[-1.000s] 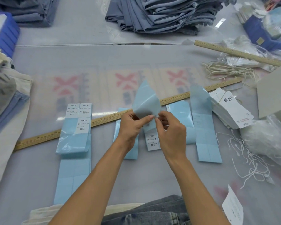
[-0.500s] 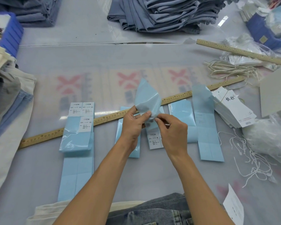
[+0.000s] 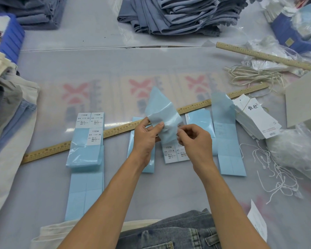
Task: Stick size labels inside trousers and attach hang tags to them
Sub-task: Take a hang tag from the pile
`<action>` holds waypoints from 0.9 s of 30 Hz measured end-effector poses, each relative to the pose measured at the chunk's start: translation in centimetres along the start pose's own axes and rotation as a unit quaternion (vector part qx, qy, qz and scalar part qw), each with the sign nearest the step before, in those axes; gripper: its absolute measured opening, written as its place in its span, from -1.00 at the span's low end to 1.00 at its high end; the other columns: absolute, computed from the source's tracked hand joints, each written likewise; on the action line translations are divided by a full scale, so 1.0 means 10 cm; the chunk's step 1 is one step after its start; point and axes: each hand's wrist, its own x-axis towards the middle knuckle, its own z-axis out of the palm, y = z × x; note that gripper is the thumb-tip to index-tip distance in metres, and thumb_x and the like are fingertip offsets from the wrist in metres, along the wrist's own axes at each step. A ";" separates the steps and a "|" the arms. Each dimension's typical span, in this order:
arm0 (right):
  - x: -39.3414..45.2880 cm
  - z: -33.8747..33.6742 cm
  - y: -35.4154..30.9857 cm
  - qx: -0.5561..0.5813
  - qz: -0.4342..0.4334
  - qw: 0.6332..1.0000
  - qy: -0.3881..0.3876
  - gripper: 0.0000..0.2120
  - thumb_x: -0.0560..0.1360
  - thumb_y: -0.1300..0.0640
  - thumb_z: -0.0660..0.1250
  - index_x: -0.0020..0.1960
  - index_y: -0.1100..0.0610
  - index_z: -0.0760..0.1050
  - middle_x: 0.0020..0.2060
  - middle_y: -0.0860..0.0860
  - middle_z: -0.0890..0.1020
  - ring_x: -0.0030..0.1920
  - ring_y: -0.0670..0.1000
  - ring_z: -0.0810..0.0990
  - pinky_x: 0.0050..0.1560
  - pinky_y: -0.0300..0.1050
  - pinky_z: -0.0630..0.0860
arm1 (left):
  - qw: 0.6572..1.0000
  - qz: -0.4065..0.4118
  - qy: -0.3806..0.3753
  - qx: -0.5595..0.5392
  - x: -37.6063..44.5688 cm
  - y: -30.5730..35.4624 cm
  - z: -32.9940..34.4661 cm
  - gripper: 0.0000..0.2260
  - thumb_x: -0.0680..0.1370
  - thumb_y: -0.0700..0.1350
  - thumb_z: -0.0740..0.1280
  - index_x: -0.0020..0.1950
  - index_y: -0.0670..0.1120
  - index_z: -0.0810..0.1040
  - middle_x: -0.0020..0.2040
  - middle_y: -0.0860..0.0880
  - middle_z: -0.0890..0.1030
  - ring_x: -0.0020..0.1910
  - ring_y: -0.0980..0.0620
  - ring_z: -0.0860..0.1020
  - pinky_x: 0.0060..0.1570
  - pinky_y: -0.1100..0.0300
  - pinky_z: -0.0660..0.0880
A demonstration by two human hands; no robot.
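- Left hand (image 3: 145, 139) at frame centre, thumb and fingers pinching the lower edge of a curled pale-blue backing strip (image 3: 162, 112) that stands up off the worktop (image 3: 151, 58)
- Right hand (image 3: 193, 141) just beside it, fingers curled, thumb and forefinger pinched at the strip's right edge; what sits between them is too small to tell, maybe a label
- Below both hands: white size labels (image 3: 171, 154) marked 1103# M, still on the sheet lying flat
- Left of centre: another label sheet (image 3: 90, 139) with three XS labels at its top, blue backing running down toward the lower edge
- Long wooden ruler (image 3: 65, 146) runs diagonally from lower left to upper right, under the sheets
- Right of centre: stack of white hang tags (image 3: 258, 121); loose white strings (image 3: 276, 175) below it
- Jeans (image 3: 178, 232) at bottom centre, waistband near the camera
- Folded blue trousers (image 3: 180, 15) stacked at top centre
- Second ruler (image 3: 262, 55) upper right, beside plastic bags
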 end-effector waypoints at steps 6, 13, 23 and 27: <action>-0.24 -0.30 0.02 0.227 0.155 0.958 0.075 -0.95 0.53 0.33 0.40 -0.09 0.27 0.62 -0.33 0.07 0.64 -0.30 -0.04 0.59 -0.17 -0.15 0.66 | 0.999 -0.014 0.046 0.015 -0.04 -0.03 0.03 -0.79 0.59 -0.25 0.42 0.21 -0.15 0.60 -0.12 0.03 0.75 -0.18 0.08 0.70 -0.26 0.21 0.62; -0.51 -0.62 0.15 0.419 0.256 0.856 0.165 -0.98 0.57 0.28 0.38 -0.01 0.24 0.56 -0.24 0.08 0.61 -0.26 -0.03 0.57 -0.20 -0.16 0.62 | 0.996 -0.008 0.056 0.072 -0.07 -0.01 0.10 -0.86 0.62 -0.20 0.38 0.17 -0.07 0.59 -0.14 0.07 0.74 -0.17 0.07 0.72 -0.22 0.12 0.66; -1.40 -1.33 0.09 0.418 0.187 0.869 0.188 -0.95 0.58 0.27 0.35 -0.01 0.17 0.58 -0.25 0.08 0.66 -0.28 -0.04 0.62 -0.24 -0.19 0.63 | 0.908 0.018 -0.077 0.411 -0.75 -0.20 0.09 -0.83 0.61 0.03 0.38 0.18 0.07 0.49 -0.08 0.08 0.61 -0.12 0.09 0.60 -0.22 0.21 0.47; -1.87 -1.51 0.18 0.368 0.161 0.883 0.242 -0.85 0.60 0.32 0.29 -0.09 0.16 0.56 -0.36 0.09 0.66 -0.40 -0.06 0.61 -0.36 -0.24 0.61 | 0.904 0.055 0.074 0.417 -1.18 -0.31 0.10 -0.89 0.62 -0.05 0.33 0.02 0.04 0.40 -0.26 0.03 0.55 -0.28 0.06 0.54 -0.25 0.04 0.49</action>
